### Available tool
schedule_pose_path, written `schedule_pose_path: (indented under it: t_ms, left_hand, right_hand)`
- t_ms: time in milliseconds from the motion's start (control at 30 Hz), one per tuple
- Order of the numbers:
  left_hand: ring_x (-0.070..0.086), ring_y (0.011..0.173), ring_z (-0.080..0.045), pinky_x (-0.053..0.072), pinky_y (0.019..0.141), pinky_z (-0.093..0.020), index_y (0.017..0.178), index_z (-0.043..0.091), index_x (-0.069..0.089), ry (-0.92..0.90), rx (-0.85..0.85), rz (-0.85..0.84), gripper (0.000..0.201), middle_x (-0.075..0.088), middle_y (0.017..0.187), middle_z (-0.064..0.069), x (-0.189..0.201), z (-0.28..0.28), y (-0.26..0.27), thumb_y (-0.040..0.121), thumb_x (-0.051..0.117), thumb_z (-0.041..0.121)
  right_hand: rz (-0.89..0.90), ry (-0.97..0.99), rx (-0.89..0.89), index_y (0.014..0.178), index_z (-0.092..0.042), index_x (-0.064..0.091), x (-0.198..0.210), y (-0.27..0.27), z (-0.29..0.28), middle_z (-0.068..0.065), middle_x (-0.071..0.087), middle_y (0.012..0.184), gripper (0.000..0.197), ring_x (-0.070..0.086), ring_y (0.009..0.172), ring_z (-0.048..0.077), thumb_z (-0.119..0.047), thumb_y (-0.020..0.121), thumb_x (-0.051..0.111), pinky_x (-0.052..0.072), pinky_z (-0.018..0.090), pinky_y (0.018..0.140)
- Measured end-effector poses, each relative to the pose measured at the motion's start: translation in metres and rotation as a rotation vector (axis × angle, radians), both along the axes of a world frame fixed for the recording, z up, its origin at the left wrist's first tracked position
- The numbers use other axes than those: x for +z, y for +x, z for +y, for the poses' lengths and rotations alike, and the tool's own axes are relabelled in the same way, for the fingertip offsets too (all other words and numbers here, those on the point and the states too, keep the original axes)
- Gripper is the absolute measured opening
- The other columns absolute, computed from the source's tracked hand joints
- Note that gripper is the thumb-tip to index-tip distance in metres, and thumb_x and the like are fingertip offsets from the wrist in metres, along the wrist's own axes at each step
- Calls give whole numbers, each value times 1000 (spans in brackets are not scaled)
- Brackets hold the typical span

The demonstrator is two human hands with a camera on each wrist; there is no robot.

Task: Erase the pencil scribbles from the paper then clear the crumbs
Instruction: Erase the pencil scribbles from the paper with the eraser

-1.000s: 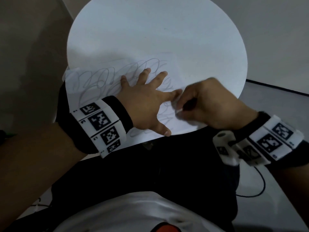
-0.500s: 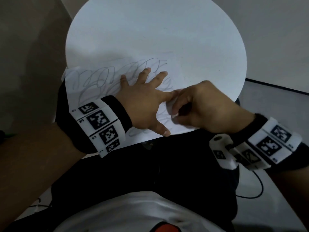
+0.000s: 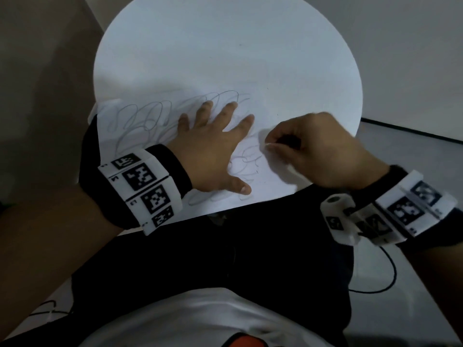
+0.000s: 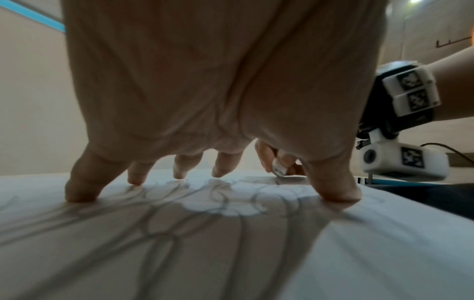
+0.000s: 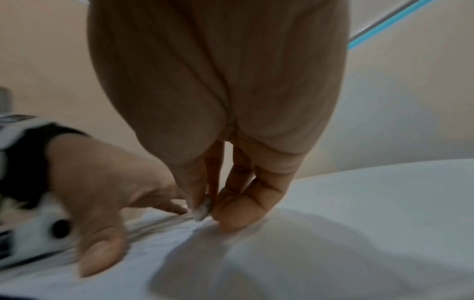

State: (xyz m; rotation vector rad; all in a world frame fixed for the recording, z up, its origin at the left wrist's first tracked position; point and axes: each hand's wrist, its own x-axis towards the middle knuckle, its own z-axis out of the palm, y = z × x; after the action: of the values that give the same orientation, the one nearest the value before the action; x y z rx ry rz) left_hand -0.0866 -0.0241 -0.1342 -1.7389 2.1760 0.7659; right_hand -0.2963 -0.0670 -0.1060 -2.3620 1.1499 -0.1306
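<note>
left hand spread on paper, right hand pinching eraser

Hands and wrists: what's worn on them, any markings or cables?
Both hands are bare: left hand, right hand. Each wrist carries a black band under white blocky segments printed with black square fiducial markers: left wrist rig, right wrist rig. A white camera pod with a round dark lens and its own marker hangs off the right rig. A thin black cable loops on the floor below it. No sleeves are visible.

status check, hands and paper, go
Left hand spread flat, pressing paper. Right hand pinching eraser on sheet. Scribbles mostly remain. Nothing blocking.
</note>
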Motion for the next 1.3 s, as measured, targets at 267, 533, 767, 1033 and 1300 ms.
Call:
schedule_pose_path:
  t_ms: [267, 533, 767, 1033, 1300]
  left_hand:
    - [-19, 151, -41, 7, 119, -68, 159, 41, -6, -2, -8, -3, 129, -22, 166, 0, 1, 3, 0, 62, 65, 87]
    - [-18, 151, -41, 8, 118, -69, 159, 41, -5, -8, -19, 5, 129, -21, 167, 0, 2, 5, -1, 61, 66, 87]
    - [-17, 151, -42, 9, 118, -69, 159, 41, -4, -13, -20, 7, 130, -19, 167, 0, 0, 4, -1, 60, 65, 88]
    - [-18, 151, -41, 8, 118, -69, 159, 42, -5, -6, -15, 3, 129, -20, 167, 1, 0, 4, 0, 60, 65, 88]
    - [-17, 152, -41, 8, 117, -70, 159, 42, -3, -12, -8, 5, 129, -19, 167, 0, 0, 4, 0, 60, 66, 88]
  right_hand:
    - [87, -26, 66, 85, -11, 64, -13, 3, 1, 3, 67, 74, 18, 60, 69, 24, -26, 95, 60, 44, 35, 68]
    - [87, -74, 142, 77, -9, 63, -8, 7, 5, 6, 62, 68, 22, 56, 62, 27, -23, 92, 56, 38, 34, 64]
    - [42, -80, 167, 73, -9, 58, -11, 12, 9, 2, 54, 64, 25, 49, 58, 22, -21, 94, 59, 37, 34, 60]
    - [61, -89, 160, 73, -9, 62, -8, 13, 8, 4, 58, 64, 24, 53, 58, 24, -24, 89, 53, 41, 36, 61]
    - [74, -92, 140, 72, -9, 61, -9, 12, 6, 3, 57, 64, 20, 54, 59, 27, -20, 89, 58, 40, 35, 61]
